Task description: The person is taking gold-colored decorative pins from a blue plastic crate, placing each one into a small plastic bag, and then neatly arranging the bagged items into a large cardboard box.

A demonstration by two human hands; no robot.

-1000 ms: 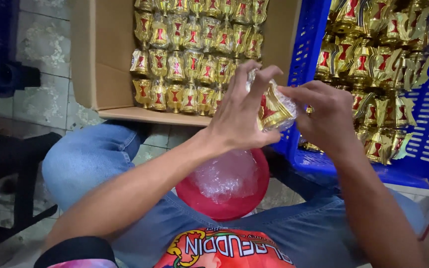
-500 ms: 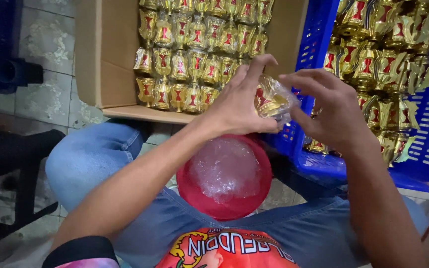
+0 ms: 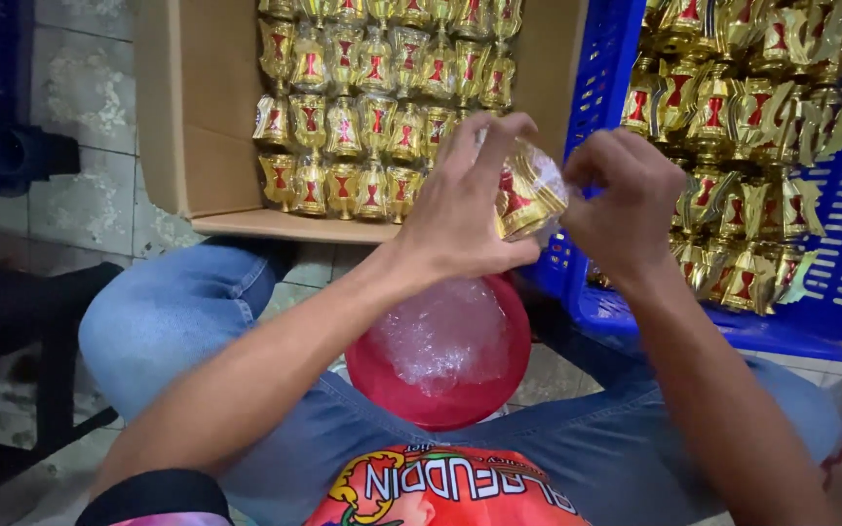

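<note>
Head view: both hands' fingers (image 3: pixel 499 146) clamp a wrapped gold bottle (image 3: pixel 530 190) above tiled floor (image 3: pixel 85 195).

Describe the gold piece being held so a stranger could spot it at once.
Start between the cardboard box and the blue crate, above the red bowl on the lap. There the left hand and right hand grip one gold-and-red ornament. Unlike its packed neighbours, it is lifted clear and has clear plastic film around it.
</note>
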